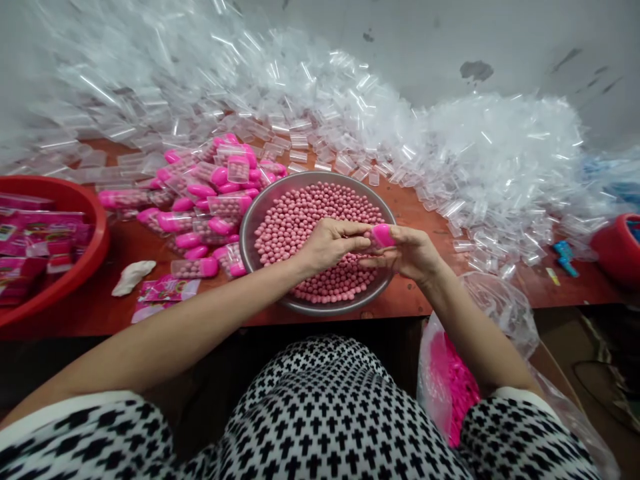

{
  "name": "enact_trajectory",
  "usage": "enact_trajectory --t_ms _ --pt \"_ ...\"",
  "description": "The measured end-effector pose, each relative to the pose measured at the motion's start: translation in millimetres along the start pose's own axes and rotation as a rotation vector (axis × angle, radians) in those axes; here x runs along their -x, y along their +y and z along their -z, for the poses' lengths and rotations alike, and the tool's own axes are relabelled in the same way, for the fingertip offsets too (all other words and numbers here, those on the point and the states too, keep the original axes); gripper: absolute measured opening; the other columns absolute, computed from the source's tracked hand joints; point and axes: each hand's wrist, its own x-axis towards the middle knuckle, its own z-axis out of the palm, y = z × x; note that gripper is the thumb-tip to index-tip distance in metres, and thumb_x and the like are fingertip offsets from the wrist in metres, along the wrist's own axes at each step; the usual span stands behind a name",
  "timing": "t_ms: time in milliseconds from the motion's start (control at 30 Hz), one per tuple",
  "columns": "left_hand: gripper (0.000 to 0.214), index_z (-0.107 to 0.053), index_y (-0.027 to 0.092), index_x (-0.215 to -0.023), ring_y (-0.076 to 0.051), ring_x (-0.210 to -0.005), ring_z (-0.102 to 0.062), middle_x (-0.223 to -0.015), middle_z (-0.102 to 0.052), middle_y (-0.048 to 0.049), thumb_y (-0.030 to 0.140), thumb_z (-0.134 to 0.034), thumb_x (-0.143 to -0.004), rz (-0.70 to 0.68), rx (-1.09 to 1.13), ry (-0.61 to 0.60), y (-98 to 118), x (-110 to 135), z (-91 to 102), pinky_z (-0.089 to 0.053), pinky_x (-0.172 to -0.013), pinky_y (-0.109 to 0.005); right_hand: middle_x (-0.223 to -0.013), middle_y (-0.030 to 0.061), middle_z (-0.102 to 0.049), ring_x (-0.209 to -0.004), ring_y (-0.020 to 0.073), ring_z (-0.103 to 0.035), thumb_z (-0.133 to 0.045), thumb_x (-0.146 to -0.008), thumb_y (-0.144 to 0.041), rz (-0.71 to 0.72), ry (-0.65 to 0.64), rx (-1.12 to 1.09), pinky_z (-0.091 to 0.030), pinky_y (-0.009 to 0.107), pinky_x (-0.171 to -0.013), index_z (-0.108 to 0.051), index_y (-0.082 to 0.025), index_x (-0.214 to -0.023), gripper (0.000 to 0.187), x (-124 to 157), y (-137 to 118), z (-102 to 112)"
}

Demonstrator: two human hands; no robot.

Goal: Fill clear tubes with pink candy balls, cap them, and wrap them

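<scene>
Above a metal bowl (pixel 243 248) full of pink candy balls (pixel 300 213), my two hands meet. My left hand (pixel 327 247) is closed on a clear plastic tube, mostly covered by its fingers. A bright pink cap (pixel 383 235) sits at the tube's right end, with the fingers of my right hand (pixel 413 253) closed around it. Whether the cap is fully seated, I cannot tell. To the left of the bowl lies a heap of capped tubes filled with pink balls (pixel 220 203).
A huge pile of clear plastic tubes (pixel 280 87) runs along the wall. On the left stands a red basin (pixel 100 247) holding pink packets, beside a whitish lump (pixel 133 277). A plastic bag of pink caps (pixel 460 387) hangs below the table edge; a red container (pixel 615 250) stands far right.
</scene>
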Motion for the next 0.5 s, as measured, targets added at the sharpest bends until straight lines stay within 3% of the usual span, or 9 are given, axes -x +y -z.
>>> enact_trajectory --t_ms 167,300,433,500 --pt "0.019 -0.080 0.021 -0.089 -0.023 -0.093 -0.072 -0.098 -0.078 -0.0034 0.027 -0.071 -0.074 -0.067 -0.166 0.035 0.5 4.7 0.0 -0.055 -0.088 -0.033 -0.080 0.0032 -0.072 -0.080 0.0204 -0.069 -0.067 -0.064 -0.024 0.022 0.057 -0.102 -0.063 0.046 -0.085 -0.062 -0.019 -0.081 0.019 -6.6 6.3 -1.5" --pt "0.022 -0.079 0.021 -0.093 -0.023 -0.094 -0.072 -0.101 -0.077 -0.0039 0.029 -0.069 -0.075 -0.078 -0.207 0.041 -2.2 1.8 0.2 -0.055 -0.089 -0.034 -0.078 -0.0005 -0.070 -0.074 0.0152 -0.068 -0.070 -0.067 -0.024 0.037 0.051 -0.163 -0.065 0.038 -0.079 -0.063 -0.020 -0.086 0.021 -10.3 8.6 -6.3" --pt "0.023 -0.078 0.022 -0.098 -0.024 -0.102 -0.070 -0.103 -0.077 -0.0018 0.031 -0.070 -0.079 -0.045 -0.228 0.058 12.9 0.5 1.2 -0.053 -0.098 -0.038 -0.093 0.0029 -0.073 -0.089 0.0199 -0.068 -0.074 -0.072 -0.040 0.082 -0.028 -0.151 -0.065 0.038 -0.073 -0.064 -0.023 -0.095 0.031 -9.3 8.0 -11.8" --pt "0.024 -0.077 0.024 -0.102 -0.024 -0.100 -0.070 -0.104 -0.077 0.0012 0.033 -0.071 -0.080 0.001 -0.259 0.126 28.8 5.7 14.6 -0.055 -0.097 -0.040 -0.107 0.0051 -0.072 -0.099 0.0217 -0.067 -0.074 -0.072 -0.053 0.194 -0.019 -0.079 -0.065 0.036 -0.073 -0.064 -0.025 -0.102 0.043 -8.1 6.4 -0.5"
